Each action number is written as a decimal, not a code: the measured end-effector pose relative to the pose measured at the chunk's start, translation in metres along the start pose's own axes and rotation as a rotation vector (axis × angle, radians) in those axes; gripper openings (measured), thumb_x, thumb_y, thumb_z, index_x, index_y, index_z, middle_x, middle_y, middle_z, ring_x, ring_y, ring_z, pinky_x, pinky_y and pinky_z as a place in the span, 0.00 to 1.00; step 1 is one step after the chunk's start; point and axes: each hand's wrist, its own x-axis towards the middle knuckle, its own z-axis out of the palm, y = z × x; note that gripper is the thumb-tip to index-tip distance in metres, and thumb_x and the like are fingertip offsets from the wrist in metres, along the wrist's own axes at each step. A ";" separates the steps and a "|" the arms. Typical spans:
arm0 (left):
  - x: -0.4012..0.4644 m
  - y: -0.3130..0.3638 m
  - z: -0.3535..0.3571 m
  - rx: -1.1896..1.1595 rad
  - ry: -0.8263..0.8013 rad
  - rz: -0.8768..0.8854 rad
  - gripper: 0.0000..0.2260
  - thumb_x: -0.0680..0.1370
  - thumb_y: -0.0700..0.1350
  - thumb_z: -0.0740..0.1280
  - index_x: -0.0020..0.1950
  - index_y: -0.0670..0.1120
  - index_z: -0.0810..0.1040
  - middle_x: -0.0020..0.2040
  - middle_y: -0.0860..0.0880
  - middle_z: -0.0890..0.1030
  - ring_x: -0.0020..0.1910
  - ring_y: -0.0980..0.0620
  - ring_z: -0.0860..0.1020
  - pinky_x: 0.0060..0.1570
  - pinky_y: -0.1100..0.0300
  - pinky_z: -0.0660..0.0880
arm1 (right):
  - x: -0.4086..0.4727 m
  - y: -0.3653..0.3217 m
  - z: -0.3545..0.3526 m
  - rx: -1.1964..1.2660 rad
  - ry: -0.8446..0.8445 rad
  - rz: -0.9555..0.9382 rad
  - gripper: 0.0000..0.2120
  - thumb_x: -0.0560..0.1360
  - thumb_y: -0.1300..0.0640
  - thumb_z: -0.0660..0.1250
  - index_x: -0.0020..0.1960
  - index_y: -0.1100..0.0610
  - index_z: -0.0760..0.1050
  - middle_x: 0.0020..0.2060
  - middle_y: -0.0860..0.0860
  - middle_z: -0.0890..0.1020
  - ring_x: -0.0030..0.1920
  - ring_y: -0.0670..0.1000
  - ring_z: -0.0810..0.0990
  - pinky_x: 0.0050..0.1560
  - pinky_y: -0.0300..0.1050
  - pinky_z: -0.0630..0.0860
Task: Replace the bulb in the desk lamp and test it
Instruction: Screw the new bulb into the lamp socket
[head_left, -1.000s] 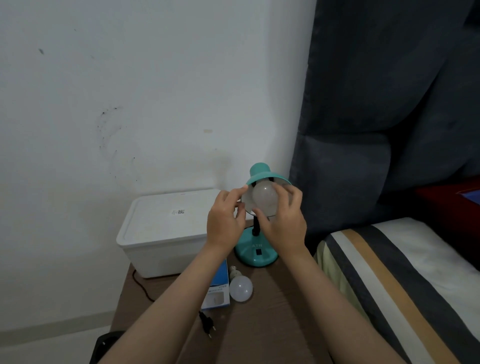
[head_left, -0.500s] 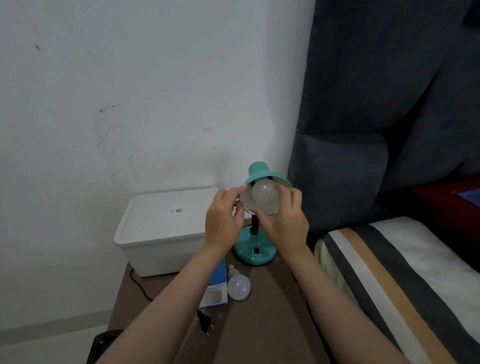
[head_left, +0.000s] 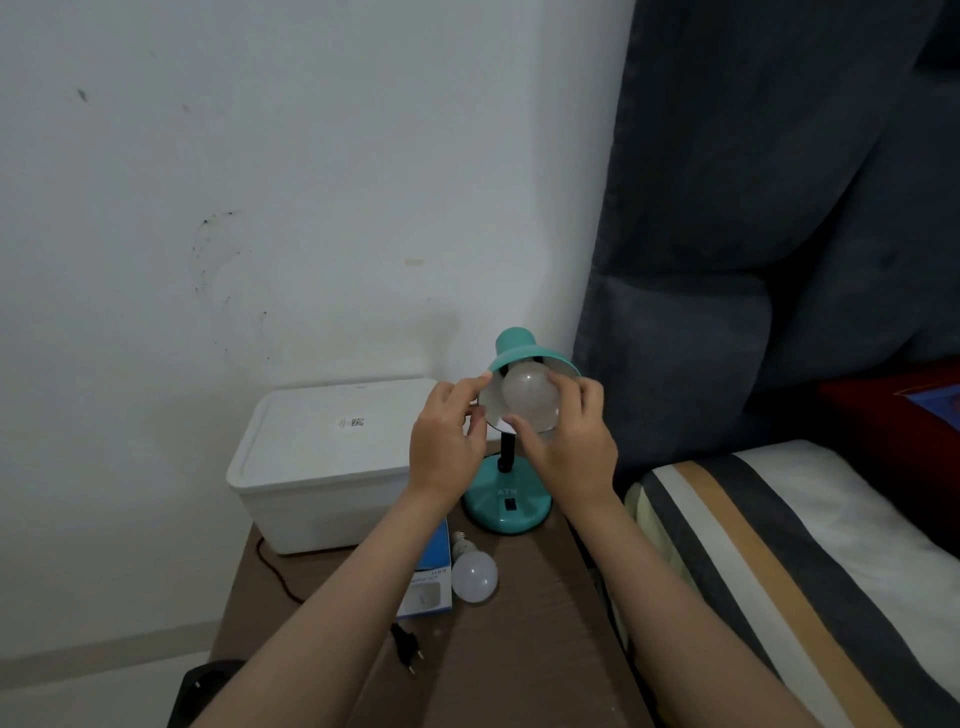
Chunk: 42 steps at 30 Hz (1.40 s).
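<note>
A teal desk lamp stands on the brown table (head_left: 519, 623), its round base (head_left: 506, 506) near the far edge. The shade (head_left: 519, 353) tilts toward me, with a white bulb (head_left: 530, 397) sitting in it, unlit. My right hand (head_left: 569, 441) wraps its fingers around that bulb from below and from the right. My left hand (head_left: 447, 441) pinches the left rim of the shade. A second white bulb (head_left: 474, 574) lies loose on the table beside a blue bulb box (head_left: 428, 582). The lamp's black plug (head_left: 408, 647) lies unplugged on the table.
A white lidded plastic bin (head_left: 322, 462) fills the table's back left. A dark cord (head_left: 272, 571) runs along its front. A bed with a striped cover (head_left: 779, 545) adjoins the table on the right, under a dark padded headboard (head_left: 753, 260). A white wall stands behind.
My right hand has shifted its fingers around the bulb in the shade. My left hand stays on the shade's rim. The view has moved slightly.
</note>
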 end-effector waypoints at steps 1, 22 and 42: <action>0.000 0.000 0.000 0.001 0.000 0.000 0.17 0.74 0.34 0.65 0.60 0.47 0.76 0.44 0.45 0.77 0.39 0.47 0.79 0.40 0.48 0.80 | 0.000 0.000 -0.001 0.007 -0.005 -0.017 0.28 0.67 0.46 0.75 0.61 0.58 0.71 0.54 0.58 0.74 0.43 0.54 0.80 0.26 0.43 0.77; 0.001 0.000 0.002 0.011 0.001 0.006 0.17 0.74 0.34 0.65 0.61 0.48 0.76 0.44 0.45 0.77 0.39 0.47 0.79 0.39 0.48 0.80 | 0.002 0.002 0.003 -0.012 -0.008 -0.091 0.22 0.69 0.58 0.74 0.61 0.55 0.73 0.55 0.58 0.76 0.43 0.56 0.81 0.28 0.47 0.79; 0.002 -0.003 0.002 0.001 0.000 0.014 0.17 0.74 0.35 0.65 0.60 0.48 0.76 0.44 0.44 0.77 0.39 0.47 0.79 0.39 0.47 0.80 | 0.004 -0.004 -0.001 -0.040 -0.050 -0.064 0.24 0.68 0.57 0.75 0.61 0.57 0.72 0.56 0.59 0.75 0.40 0.56 0.81 0.26 0.42 0.76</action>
